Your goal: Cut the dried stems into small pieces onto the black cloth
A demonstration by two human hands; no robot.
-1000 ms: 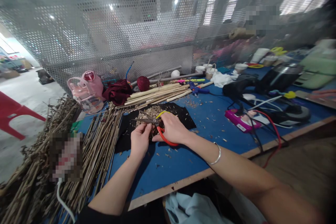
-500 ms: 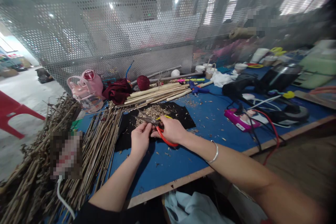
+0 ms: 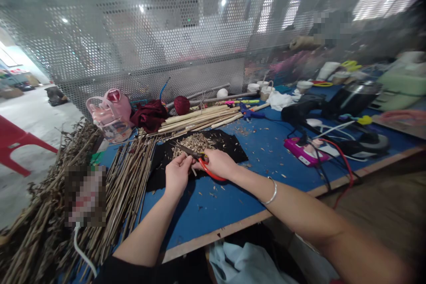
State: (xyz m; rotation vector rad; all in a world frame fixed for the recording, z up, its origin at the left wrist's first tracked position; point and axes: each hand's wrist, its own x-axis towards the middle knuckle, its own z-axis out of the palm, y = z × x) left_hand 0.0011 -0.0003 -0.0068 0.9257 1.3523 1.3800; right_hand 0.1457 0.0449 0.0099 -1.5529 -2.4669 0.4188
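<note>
My right hand is wrapped round the red and yellow handles of a pair of scissors. Their dark blades point left, across the fingertips of my left hand. Thumb and fingers of that hand are pinched together just below the blades. A short pale piece of stem shows between the two hands, seemingly in the left pinch, though the fingers cover much of it. Beneath and beyond the blades, a heap of cut stem bits lies on a black cloth.
Long dry stems lie left of my hands. Peeled pale sticks, a maroon yarn ball and a pink bottle stand or lie behind. A blue glue gun and a magenta power strip with cables are to the right.
The scissors' handles have come together and the blades have closed. A short pale stem piece now shows between the hands. Both hands stay in nearly the same place.
</note>
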